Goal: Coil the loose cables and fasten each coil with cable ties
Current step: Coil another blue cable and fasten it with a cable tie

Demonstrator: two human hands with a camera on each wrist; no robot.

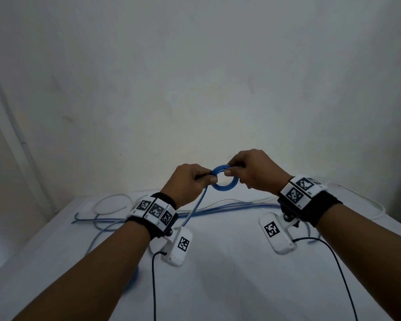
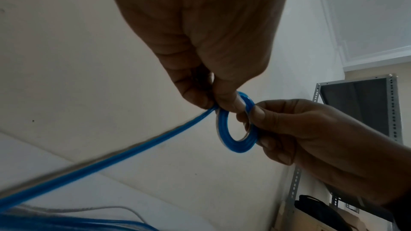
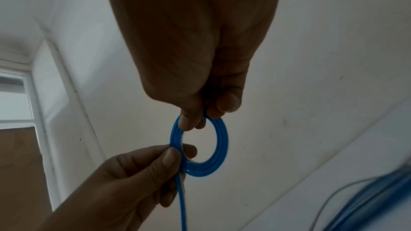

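A small flat coil of blue cable (image 1: 225, 180) (image 2: 233, 129) (image 3: 200, 148) is held in the air above the white table (image 1: 218, 286). My left hand (image 1: 190, 181) (image 2: 213, 97) pinches its left side between thumb and fingers, where the loose blue strand (image 1: 195, 208) (image 2: 111, 161) leaves the coil and runs down to the table. My right hand (image 1: 252, 172) (image 3: 200, 115) pinches the coil's opposite side. More of the blue cable (image 1: 229, 208) lies in long loops across the table's back.
A white cable (image 1: 111, 203) loops at the table's back left and another white cable (image 1: 368, 200) at the right. Black cords (image 1: 153, 286) hang from the wrist cameras. A wall stands right behind the table. A metal shelf (image 2: 393, 111) stands to the right.
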